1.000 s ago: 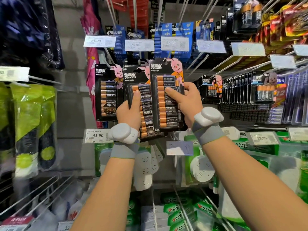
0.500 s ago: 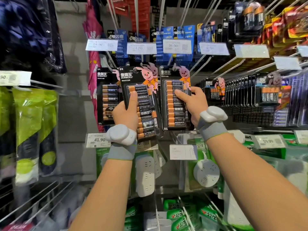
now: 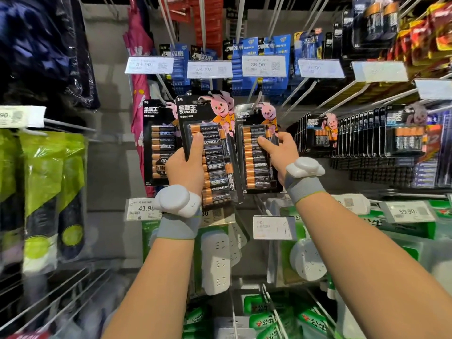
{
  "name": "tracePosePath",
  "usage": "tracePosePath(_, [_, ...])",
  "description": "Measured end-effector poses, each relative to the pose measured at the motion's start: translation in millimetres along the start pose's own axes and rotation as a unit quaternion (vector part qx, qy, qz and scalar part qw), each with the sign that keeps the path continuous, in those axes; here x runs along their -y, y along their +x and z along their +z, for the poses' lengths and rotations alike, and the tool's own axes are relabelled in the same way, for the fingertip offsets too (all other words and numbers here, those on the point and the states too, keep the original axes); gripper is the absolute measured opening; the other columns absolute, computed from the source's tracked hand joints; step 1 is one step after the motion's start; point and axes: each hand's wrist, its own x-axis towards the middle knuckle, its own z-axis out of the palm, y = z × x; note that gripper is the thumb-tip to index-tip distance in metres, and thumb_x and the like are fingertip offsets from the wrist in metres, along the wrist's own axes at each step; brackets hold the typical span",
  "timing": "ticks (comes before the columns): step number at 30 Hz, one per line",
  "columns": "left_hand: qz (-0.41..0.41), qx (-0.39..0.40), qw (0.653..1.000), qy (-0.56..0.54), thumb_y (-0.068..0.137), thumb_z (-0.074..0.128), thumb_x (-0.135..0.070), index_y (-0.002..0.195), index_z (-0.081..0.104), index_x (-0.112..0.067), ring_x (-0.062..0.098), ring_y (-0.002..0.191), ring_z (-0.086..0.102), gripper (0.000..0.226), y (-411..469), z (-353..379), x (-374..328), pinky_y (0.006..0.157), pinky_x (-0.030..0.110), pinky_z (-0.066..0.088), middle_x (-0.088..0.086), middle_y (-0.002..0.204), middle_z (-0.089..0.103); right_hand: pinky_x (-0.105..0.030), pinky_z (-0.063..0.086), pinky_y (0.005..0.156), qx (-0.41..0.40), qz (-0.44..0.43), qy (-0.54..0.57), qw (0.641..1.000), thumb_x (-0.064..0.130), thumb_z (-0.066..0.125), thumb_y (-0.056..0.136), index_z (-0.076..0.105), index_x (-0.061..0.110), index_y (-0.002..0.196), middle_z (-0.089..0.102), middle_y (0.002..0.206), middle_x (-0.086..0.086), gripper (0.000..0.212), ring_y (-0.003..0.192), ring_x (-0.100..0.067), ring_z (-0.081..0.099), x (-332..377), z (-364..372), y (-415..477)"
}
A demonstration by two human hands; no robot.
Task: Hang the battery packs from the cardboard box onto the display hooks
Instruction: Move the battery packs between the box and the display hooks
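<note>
At the display hook (image 3: 257,100), the right hand (image 3: 281,150) pinches one battery pack (image 3: 254,167), top edge at the hook; the left hand (image 3: 186,167) grips the spare packs (image 3: 217,165). A misaligned slot could drop the pack.

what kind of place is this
Most likely a shop aisle for batteries and electrical goods: price tags sit at the ends of display hooks, rows of carded battery packs hang there, and white power strips hang below.

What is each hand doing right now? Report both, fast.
Left hand: closed, gripping the left battery pack, thumb across its front.
Right hand: closed, gripping the right battery pack, thumb on its front.
</note>
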Motion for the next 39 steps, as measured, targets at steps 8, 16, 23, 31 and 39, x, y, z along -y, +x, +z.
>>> tracePosePath(8, [-0.007,0.007,1.000,-0.014,0.093,0.057,-0.044,0.083,0.063,0.002,0.026,0.074,0.061,0.047,0.3,1.2,1.4,0.080,0.047,0.054,0.017,0.080,0.063,-0.051,0.040,0.104,-0.023,-0.009,-0.047,0.999,0.029,0.066,0.089,0.035,0.010,0.136,0.046,0.138,-0.015,0.059,0.124,-0.031,0.047,-13.2,11.4,3.1])
tracePosePath(16, [-0.035,0.024,0.998,-0.043,0.094,0.057,-0.041,0.072,0.060,-0.015,0.031,0.088,0.070,0.034,2.2,0.7,2.5,0.081,0.043,0.058,0.008,0.084,0.071,-0.052,0.040,0.105,-0.010,-0.034,-0.067,0.997,0.042,0.066,0.082,0.031,0.022,0.143,0.044,0.143,-0.012,0.073,0.130,-0.031,0.045,-16.2,18.9,6.1])
tracePosePath(23, [-0.007,0.034,0.999,-0.037,0.095,0.055,-0.040,0.072,0.062,-0.020,0.009,0.071,0.068,0.031,0.0,-1.9,2.0,0.064,0.020,0.054,-0.007,0.074,0.070,-0.050,0.038,0.106,-0.022,-0.030,-0.147,0.988,0.043,0.062,0.088,0.026,0.035,0.150,0.041,0.142,-0.015,0.072,0.125,-0.036,0.045,-15.5,13.4,10.4])
tracePosePath(31, [-0.027,0.041,0.997,-0.056,0.094,0.056,-0.040,0.076,0.062,-0.018,0.016,0.078,0.071,0.029,-0.4,-0.8,3.3,0.070,0.030,0.056,-0.002,0.080,0.072,-0.052,0.041,0.104,-0.003,0.008,-0.142,0.990,0.065,0.060,0.065,0.030,0.039,0.147,0.043,0.143,-0.012,0.091,0.125,-0.036,0.048,-30.5,7.6,24.1])
tracePosePath(39, [-0.031,0.034,0.998,-0.048,0.093,0.058,-0.040,0.072,0.059,-0.015,0.032,0.088,0.070,0.033,-1.0,-0.1,3.5,0.083,0.049,0.056,0.011,0.085,0.072,-0.045,0.037,0.107,-0.008,0.011,-0.196,0.981,0.038,0.063,0.089,0.029,0.015,0.147,0.042,0.145,-0.013,0.070,0.129,-0.033,0.045,-13.2,3.3,6.0])
